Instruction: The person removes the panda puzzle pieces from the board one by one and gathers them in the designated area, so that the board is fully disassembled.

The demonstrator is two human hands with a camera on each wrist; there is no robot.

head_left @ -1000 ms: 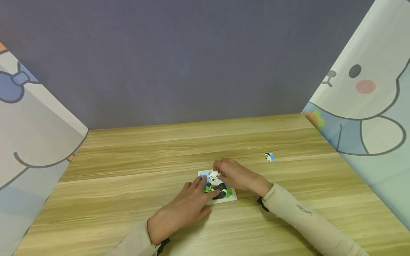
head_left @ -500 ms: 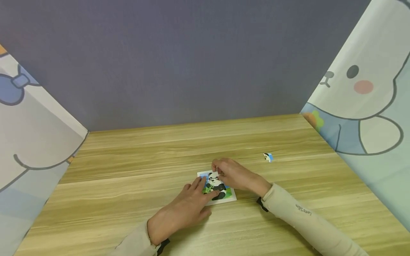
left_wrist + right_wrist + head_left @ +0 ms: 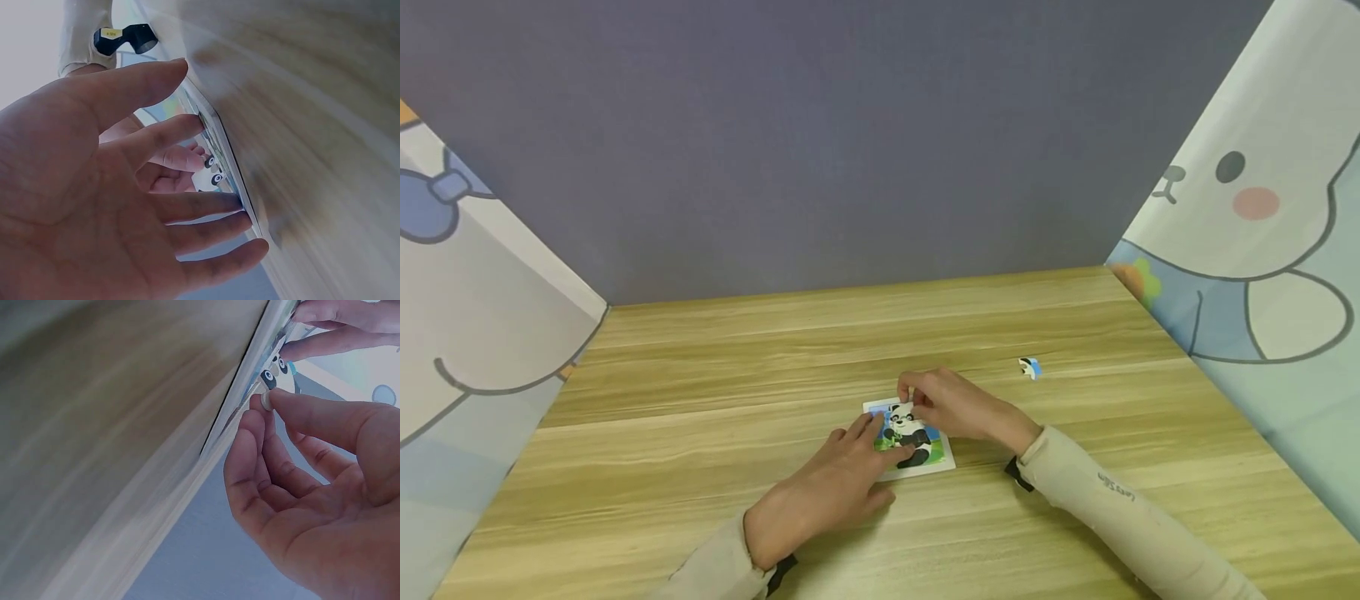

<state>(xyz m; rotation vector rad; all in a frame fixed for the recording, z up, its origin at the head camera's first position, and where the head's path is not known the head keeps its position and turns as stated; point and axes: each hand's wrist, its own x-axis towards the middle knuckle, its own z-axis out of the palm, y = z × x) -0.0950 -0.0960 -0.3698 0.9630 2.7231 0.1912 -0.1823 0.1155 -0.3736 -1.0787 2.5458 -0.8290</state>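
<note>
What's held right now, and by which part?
The right hand pinches a panda puzzle piece by its pale edge; which side is unclear. The left hand holds nothing, only touching the panda puzzle.

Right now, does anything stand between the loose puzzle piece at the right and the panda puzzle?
Yes, the right hand. In the head view it is between the loose piece and the panda puzzle, covering the puzzle's upper right corner. The left hand is at the other side, outside this path.

The table looks like smooth wood with a soft shine. The back wall looks like dull cloth, and the sleeves are dull cloth too. The panda puzzle looks smooth.
</note>
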